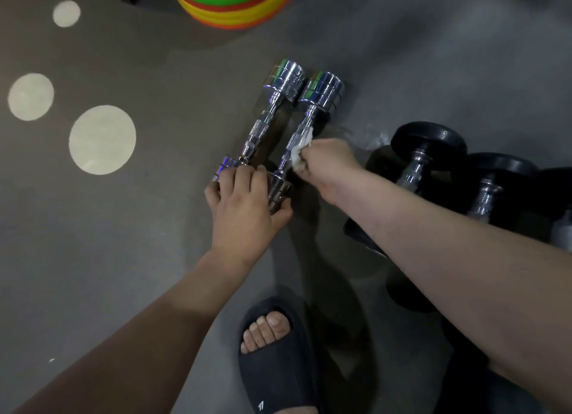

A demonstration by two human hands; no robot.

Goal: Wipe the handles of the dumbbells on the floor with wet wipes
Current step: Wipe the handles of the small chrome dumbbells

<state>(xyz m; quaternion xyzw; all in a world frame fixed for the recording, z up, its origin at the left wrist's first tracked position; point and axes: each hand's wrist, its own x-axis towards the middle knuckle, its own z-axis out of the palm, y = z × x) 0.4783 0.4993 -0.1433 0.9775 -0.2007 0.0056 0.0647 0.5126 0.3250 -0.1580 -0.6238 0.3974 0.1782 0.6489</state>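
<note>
Two chrome dumbbells lie side by side on the grey floor. My right hand [328,162] grips a crumpled white wet wipe [301,149] and holds it against the knurled handle of the right chrome dumbbell [322,88]. My left hand [244,193] rests over the near heads of both, fingers curled round the near end of the right one. The left chrome dumbbell [263,128] has its handle bare.
Two black dumbbells [428,147] [498,178] lie to the right, close to my right forearm. A stack of coloured discs [235,1] stands at the top. My foot in a dark slide sandal [275,351] is near the bottom. Pale round spots [102,139] mark the floor at left.
</note>
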